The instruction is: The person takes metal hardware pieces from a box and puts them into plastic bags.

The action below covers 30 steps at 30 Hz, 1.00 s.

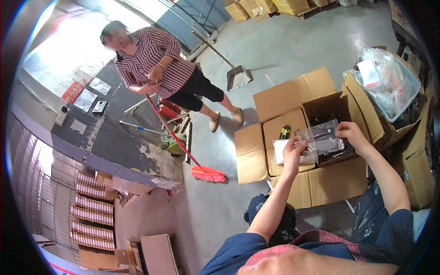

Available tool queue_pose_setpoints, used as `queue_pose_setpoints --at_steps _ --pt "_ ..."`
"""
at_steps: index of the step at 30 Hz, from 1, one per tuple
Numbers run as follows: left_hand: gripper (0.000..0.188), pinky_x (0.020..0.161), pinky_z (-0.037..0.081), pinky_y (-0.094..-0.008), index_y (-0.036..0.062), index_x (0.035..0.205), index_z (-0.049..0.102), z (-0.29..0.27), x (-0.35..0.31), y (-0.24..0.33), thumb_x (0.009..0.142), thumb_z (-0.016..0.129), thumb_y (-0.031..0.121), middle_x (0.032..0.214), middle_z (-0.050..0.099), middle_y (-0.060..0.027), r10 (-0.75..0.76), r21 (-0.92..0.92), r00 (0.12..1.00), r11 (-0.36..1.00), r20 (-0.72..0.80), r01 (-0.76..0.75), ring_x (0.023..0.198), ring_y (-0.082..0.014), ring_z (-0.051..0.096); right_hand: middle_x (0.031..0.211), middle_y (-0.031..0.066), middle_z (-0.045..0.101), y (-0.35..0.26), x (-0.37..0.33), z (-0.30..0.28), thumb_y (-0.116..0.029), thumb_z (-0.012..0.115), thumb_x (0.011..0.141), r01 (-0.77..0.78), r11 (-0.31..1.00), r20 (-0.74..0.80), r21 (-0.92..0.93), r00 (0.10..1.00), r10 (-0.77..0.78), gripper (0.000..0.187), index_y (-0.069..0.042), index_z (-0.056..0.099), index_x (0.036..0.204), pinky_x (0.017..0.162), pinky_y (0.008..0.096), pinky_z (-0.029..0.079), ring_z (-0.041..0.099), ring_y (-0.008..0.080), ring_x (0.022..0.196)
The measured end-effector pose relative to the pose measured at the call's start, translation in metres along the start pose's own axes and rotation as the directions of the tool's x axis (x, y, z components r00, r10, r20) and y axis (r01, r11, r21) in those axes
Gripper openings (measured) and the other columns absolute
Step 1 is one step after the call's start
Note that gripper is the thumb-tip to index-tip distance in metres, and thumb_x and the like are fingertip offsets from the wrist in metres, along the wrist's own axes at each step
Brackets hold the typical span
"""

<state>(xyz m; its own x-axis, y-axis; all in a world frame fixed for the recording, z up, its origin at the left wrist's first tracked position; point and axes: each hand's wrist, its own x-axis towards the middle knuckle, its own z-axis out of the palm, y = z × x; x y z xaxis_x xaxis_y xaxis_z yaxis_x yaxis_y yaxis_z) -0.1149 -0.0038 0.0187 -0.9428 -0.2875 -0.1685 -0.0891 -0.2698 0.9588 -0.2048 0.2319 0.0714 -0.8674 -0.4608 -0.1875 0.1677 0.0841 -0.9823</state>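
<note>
From the head view, the left hand (pixel 293 153) and the right hand (pixel 350 133) each pinch a side of a clear plastic bag (pixel 323 137), fingers clamped on its edges. The bag hangs between both grips, above an open cardboard box (pixel 316 183) on the floor. Just left of the left grip, a utility knife (pixel 284 132) lies on a box flap. Well away, another person holds a red broom (pixel 207 173).

clear plastic bag (pixel 323 137): transparent, dark contents
cardboard box (pixel 293 151): plain brown
broom (pixel 208 174): bright red bristles, red handle
other person's shirt (pixel 153 59): dark red and white stripes
floor (pixel 293 50): grey concrete
dustpan (pixel 238 77): grey metal
utility knife (pixel 284 132): yellow and black
</note>
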Motion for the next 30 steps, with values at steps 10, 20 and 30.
queue_pose_setpoints --at_steps 10,20,30 --pt "0.018 0.064 0.048 -0.0240 0.0032 0.106 0.060 0.002 0.000 -0.006 0.093 0.061 0.016 0.088 0.068 -0.0057 -0.032 0.002 0.999 0.999 0.017 0.032 0.071 -0.0117 0.063 0.067 0.0011 0.056 0.003 0.002 -0.004 -0.014 0.063 0.086 -0.002 0.998 -0.016 0.058 1.000 0.003 0.015 -0.004 0.059 0.076 0.046 0.0260 0.046 0.055 0.0102 0.055" --pt "0.019 0.064 0.050 -0.0253 0.0006 0.105 0.059 0.007 0.000 0.000 0.093 0.060 0.015 0.089 0.069 -0.0090 -0.018 0.017 0.996 1.000 0.087 0.017 0.076 -0.0156 0.068 0.070 0.0004 0.057 -0.004 0.008 0.000 -0.015 0.064 0.087 0.058 0.995 -0.066 0.076 0.996 -0.053 0.013 -0.005 0.060 0.079 0.051 0.0249 0.043 0.054 0.0091 0.058" --pt "0.021 0.065 0.050 -0.0257 -0.0007 0.108 0.059 0.004 -0.007 0.000 0.092 0.060 0.013 0.094 0.069 -0.0103 -0.031 0.023 0.998 0.999 0.061 0.030 0.077 -0.0167 0.068 0.070 0.0004 0.058 -0.001 0.004 0.006 -0.012 0.064 0.086 0.063 0.991 -0.038 0.117 0.998 -0.059 0.011 -0.002 0.062 0.080 0.053 0.0244 0.043 0.054 0.0095 0.059"
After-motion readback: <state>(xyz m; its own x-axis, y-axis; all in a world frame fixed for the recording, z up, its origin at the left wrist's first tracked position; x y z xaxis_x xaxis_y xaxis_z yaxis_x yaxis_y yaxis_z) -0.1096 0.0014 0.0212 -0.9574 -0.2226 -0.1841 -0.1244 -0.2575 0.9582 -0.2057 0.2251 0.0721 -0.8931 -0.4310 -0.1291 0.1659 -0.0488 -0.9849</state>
